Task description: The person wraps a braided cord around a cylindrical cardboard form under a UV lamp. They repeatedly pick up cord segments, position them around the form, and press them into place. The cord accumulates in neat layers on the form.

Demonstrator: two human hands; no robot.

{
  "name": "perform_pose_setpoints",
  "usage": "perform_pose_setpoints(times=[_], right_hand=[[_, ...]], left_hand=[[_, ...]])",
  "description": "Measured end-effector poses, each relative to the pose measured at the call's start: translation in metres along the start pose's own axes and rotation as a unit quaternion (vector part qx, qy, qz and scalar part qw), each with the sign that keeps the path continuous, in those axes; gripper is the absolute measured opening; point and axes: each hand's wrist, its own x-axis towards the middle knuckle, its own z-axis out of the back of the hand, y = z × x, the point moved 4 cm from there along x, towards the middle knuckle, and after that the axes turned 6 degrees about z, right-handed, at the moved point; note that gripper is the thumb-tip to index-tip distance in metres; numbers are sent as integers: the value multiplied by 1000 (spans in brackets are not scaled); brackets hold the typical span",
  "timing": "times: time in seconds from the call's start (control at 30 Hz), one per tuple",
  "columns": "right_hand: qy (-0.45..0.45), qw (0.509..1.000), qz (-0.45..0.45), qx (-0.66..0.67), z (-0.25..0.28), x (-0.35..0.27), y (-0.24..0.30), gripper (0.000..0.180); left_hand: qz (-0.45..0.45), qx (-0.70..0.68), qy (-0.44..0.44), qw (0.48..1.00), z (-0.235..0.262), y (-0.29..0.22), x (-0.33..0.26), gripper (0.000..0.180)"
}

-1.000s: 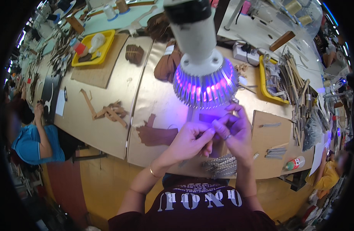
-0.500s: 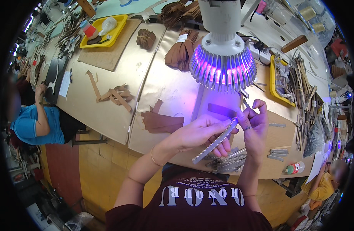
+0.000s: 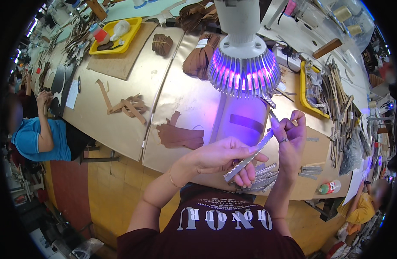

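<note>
Silvery, thin and floppy, the strip (image 3: 249,157) looks light. I pinch it at both ends, left hand (image 3: 226,157) low, right hand (image 3: 289,136) high.

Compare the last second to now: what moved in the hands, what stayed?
The left hand and right hand, pressed together a second ago, have drawn apart. The silver strip now stretches between them, slanting from lower left up to the right fingers, both hands gripping it. Unchanged: the pile of silver strips on the bench edge, the purple lamp overhead, the brown strips on the bench.
</note>
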Motion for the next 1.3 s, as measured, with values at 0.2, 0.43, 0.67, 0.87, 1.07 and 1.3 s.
perform_pose_setpoints(times=[0.2,0.43,0.67,0.87,1.07,1.3], right_hand=[[-19,997,39,57,7,6,4,32],[12,1000,23,17,-7,-4,-2,23],[145,981,-108,-74,-36,-32,-4,15],[114,977,-107,-143,-31,-31,0,15],[121,970,-144,-152,6,-29,10,14],[151,960,-189,-138,20,-28,10,13]], left_hand=[[-70,-45,80,993,-1,10,0,46],[-230,150,-212,938,11,-9,-11,30],[-331,96,-331,878,14,-17,-14,29],[-355,78,-316,876,15,-14,-6,30],[-365,21,-329,871,41,-21,-20,31],[-351,40,-332,875,54,-25,-19,24]])
